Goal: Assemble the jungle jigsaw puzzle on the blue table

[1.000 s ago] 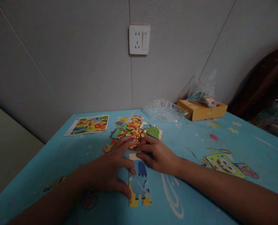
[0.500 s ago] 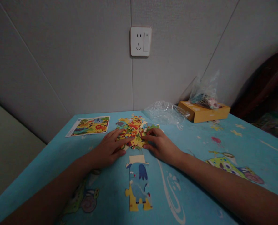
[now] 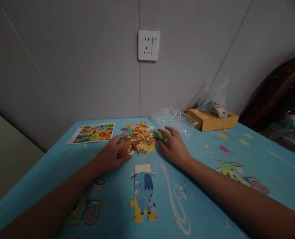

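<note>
A loose pile of colourful jigsaw puzzle pieces (image 3: 142,137) lies near the back of the table. My left hand (image 3: 111,153) rests at the pile's left side with fingers apart, and an orange piece (image 3: 123,151) shows between its thumb and forefinger. At the right side, my right hand (image 3: 174,146) has a green puzzle piece (image 3: 160,136) between thumb and fingers, tilted up off the table. Closer to me, joined pieces form a blue elephant (image 3: 144,194), with a pale blank-looking part (image 3: 142,168) at its top.
A printed picture sheet (image 3: 92,133) lies at the back left. Behind my right hand is a crumpled clear plastic wrapper (image 3: 173,119). A yellow box (image 3: 213,122) with a plastic bag (image 3: 214,103) on it stands back right. The patterned blue tablecloth (image 3: 199,202) reaches the wall.
My right hand has lifted slightly and now has a green puzzle piece in its fingers. My left hand has drawn back a little left, uncovering more of the pile. The view shifted slightly.
</note>
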Available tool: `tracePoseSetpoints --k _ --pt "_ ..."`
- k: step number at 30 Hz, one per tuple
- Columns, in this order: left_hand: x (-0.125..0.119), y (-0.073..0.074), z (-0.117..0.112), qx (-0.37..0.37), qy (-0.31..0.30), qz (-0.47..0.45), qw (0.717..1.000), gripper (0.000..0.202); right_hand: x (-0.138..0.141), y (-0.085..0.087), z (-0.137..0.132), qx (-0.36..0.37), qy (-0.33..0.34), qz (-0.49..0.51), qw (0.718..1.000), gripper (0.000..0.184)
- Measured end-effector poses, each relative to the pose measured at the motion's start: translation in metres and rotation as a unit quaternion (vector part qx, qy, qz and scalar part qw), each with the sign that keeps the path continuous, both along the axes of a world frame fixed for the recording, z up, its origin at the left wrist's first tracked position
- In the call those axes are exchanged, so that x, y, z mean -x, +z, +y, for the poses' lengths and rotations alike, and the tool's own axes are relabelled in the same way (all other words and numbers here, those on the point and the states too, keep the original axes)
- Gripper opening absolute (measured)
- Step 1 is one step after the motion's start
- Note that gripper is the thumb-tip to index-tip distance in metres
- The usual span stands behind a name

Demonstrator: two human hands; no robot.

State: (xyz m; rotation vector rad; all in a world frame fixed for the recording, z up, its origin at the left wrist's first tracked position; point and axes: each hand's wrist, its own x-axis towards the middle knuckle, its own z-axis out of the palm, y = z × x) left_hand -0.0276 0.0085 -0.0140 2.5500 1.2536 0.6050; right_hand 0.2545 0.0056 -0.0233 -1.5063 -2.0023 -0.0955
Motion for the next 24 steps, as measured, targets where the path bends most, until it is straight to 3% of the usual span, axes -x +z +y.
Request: tracePoseSetpoints --k 2,4,9,14,17,21,24 --pt "0.000 0.001 -0.001 0.001 -0.003 -0.005 1.000 0.044 -0.003 0.000 0.002 0.040 -0.008 -0.022 0.999 0.047" --pt "0.000 0.001 -0.002 0.001 -0.001 -0.011 1.000 0.043 -0.005 0.002 0.003 0.073 0.007 -0.029 0.997 0.037" --pt "0.001 -0.002 -0.001 0.007 0.022 -0.028 0.999 0.044 -0.006 0.010 0.000 0.081 0.034 0.004 0.996 0.021" --pt "0.002 -0.005 0.003 0.006 0.016 -0.035 0.999 0.044 0.004 0.011 -0.004 0.065 0.014 0.088 0.994 0.031" --pt "0.000 -0.006 0.005 0.002 0.006 -0.042 0.999 0.046 0.015 0.015 -0.004 0.031 0.057 0.145 0.987 0.032" --pt "-0.003 -0.006 0.006 0.001 -0.002 -0.058 0.998 0.053 0.009 0.020 0.004 0.023 0.156 0.114 0.981 0.038" --pt "-0.004 -0.006 0.005 0.002 -0.007 -0.056 0.998 0.049 -0.016 0.015 0.017 0.031 0.099 0.069 0.992 0.038"
